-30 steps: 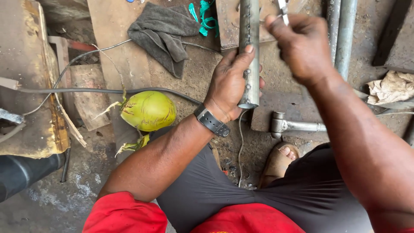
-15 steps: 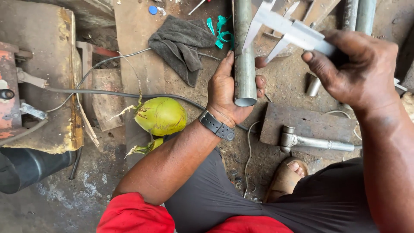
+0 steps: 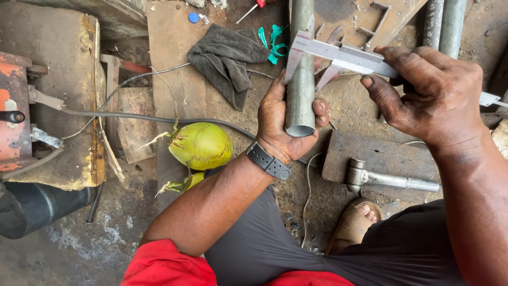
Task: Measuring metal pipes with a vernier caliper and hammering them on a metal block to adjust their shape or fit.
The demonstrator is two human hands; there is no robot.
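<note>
Steel pipe [image 3: 300, 79] sits clenched in the left hand [image 3: 283, 124], open end toward the viewer. At 2 o'clock, the right hand [image 3: 423, 95] grasps a caliper [image 3: 344, 53] whose jaws straddle the pipe. At 9 o'clock lies 1 green coconut [image 3: 201, 145].

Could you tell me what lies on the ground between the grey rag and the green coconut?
In the head view, black cables cross the rusty ground between grey rag and green coconut.

Soft even daylight, faint shadows, sharp focus.
</note>
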